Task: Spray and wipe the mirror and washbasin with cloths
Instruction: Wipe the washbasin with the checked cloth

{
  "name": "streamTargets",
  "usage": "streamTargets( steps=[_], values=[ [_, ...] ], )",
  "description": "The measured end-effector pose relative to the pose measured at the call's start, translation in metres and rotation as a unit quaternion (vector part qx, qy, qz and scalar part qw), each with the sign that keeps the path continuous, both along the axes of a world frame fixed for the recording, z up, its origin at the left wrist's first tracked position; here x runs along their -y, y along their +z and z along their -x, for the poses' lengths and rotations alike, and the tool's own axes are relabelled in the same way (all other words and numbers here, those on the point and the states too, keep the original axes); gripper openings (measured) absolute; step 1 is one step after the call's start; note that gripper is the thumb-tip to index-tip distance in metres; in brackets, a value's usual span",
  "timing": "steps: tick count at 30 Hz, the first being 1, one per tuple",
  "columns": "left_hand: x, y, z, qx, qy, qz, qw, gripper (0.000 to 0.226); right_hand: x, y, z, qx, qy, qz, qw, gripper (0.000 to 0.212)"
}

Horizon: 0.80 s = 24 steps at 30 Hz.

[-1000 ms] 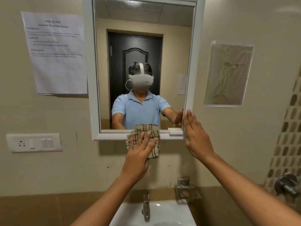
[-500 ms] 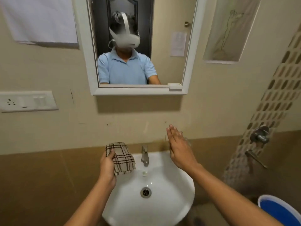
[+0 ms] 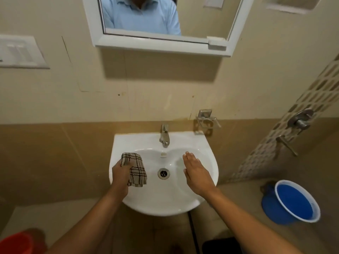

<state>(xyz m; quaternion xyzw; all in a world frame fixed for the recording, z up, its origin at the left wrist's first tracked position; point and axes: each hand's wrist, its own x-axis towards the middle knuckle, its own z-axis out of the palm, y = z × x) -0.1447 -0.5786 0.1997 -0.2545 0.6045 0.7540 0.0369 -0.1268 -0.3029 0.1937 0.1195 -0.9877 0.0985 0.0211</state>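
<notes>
The cloth (image 3: 134, 169), a soft checked weave of beige with dark lines, hangs bunched over the left side of the basin (image 3: 205, 143), gripped in the curled fingers of the left hand (image 3: 122, 174). The right hand (image 3: 197, 176) is spread flat with straight fingers, palm down over the right side of the bowl; whether it touches the glaze I cannot tell. The step in hand looks to be wiping the basin: it would go best with the cloth opened out flatter, pressed to the curve and swept from the rim down toward the drain (image 3: 163, 173), working round the tap (image 3: 164, 134) base where grime gathers. The basin is smooth, glossy white ceramic, rounded at the front; tap and drain are dull metal. Above hangs the mirror (image 3: 198, 17) in a white frame, its glass well apart from both hands. A blue bucket (image 3: 297, 202) stands on the floor to the right.
</notes>
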Motion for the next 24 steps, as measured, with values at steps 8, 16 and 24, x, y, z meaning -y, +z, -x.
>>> streamTargets(
  steps=[8, 16, 24],
  values=[
    [0.002, 0.004, 0.060, -0.052, -0.023, 0.192, 0.980, 0.030, -0.009, -0.035, 0.053, 0.075, 0.035, -0.051, 0.995, 0.059],
    [0.015, 0.003, 0.134, -0.095, -0.052, 0.514, 0.851, 0.046, -0.027, -0.053, 0.129, 0.096, 0.071, -0.048, 0.992, 0.060],
    [0.019, -0.058, 0.147, -0.046, -0.198, 0.693, 0.691, 0.069, -0.050, -0.065, 0.175, 0.088, 0.071, -0.033, 0.993, 0.058]
  ],
)
